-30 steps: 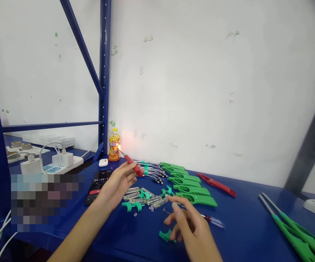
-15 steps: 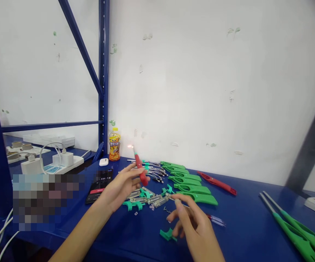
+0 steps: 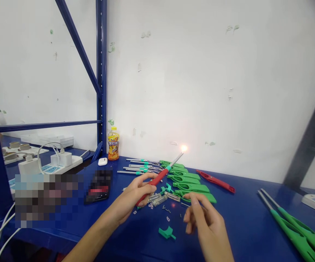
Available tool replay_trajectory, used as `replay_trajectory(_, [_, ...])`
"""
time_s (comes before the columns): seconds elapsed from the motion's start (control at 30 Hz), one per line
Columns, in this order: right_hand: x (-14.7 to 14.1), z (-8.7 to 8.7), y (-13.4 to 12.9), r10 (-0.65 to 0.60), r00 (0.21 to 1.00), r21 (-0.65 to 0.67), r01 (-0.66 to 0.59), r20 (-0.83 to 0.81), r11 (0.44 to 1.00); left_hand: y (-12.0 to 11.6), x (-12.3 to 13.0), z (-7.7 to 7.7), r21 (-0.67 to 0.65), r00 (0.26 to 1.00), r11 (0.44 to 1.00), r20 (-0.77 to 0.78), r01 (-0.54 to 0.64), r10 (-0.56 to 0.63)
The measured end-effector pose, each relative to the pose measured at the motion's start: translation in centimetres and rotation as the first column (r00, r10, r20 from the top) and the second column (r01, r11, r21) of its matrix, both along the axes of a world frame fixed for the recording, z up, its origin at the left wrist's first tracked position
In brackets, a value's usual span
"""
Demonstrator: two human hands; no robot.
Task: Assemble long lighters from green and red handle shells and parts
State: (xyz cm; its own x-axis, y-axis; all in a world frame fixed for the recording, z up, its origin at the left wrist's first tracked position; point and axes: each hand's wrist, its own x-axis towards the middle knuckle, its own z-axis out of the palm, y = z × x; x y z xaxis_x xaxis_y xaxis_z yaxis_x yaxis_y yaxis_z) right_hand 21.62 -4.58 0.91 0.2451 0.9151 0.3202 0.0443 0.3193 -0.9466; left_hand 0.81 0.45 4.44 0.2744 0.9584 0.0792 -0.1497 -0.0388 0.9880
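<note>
My left hand (image 3: 135, 193) is wrapped round a red lighter (image 3: 160, 177) with a long metal nozzle. The nozzle points up and to the right, and a flame (image 3: 184, 148) burns at its tip. To the right, my right hand (image 3: 201, 214) hovers above the blue table with fingers curled and apart, nothing seen in them. Near its fingertips lie clear tubes (image 3: 161, 201) and green handle shells (image 3: 191, 187). A small green trigger piece (image 3: 167, 233) rests on the table left of my right hand. Metal nozzles with wires (image 3: 138, 168) lie behind my left hand.
A drink bottle (image 3: 113, 145), a white case (image 3: 102, 161) and a dark phone (image 3: 99, 185) stand or lie at the left. Power strips (image 3: 48, 169) with cables are farther left. A red shell (image 3: 215, 181) and green lighters (image 3: 296, 229) lie at the right, on the blue table (image 3: 244, 218).
The lighter has swung from leaning left to pointing up and right, and its flame looks brighter. My right hand has shifted slightly right.
</note>
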Motion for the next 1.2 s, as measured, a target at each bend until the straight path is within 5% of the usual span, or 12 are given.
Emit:
replay_trajectory(0.27, [-0.3,0.1,-0.1,0.019,1.0,0.01,-0.018,-0.017,1.0,-0.1,-0.1,0.6,0.03,0.99,0.996,0.123,-0.079,0.075])
replay_trajectory(0.43, [-0.3,0.1,-0.1,0.013,1.0,0.009,-0.013,0.004,1.0,-0.8,0.4,0.8,-0.022,0.998,1.0,0.058,-0.005,0.006])
replay_trajectory(0.67, [0.1,-0.6,0.5,0.035,0.999,0.026,-0.036,0.032,0.999,-1.1,1.5,0.7,0.039,0.992,0.993,0.075,-0.107,0.104])
replay_trajectory(0.8, [0.0,-0.6,0.7,0.107,0.994,-0.003,-0.107,0.038,0.994,-0.9,1.8,-0.3,0.039,0.994,0.994,0.019,-0.106,0.106])
replay_trajectory(0.97, [-0.8,-0.6,0.2,0.103,0.994,-0.04,-0.104,-0.024,0.994,-1.2,4.5,-3.0,0.018,0.999,0.999,-0.024,0.027,-0.026])
replay_trajectory(1.1, [-0.3,-0.6,0.4,-0.017,0.999,-0.054,0.019,0.036,0.998,-3.1,6.4,-4.8,0.264,0.987,0.964,-0.16,0.028,0.016])
replay_trajectory(1.2, [2.0,-1.0,0.2,-0.157,0.987,-0.068,0.158,0.02,0.985,-3.7,5.8,-4.7,0.453,0.914,0.887,-0.389,0.086,0.11])
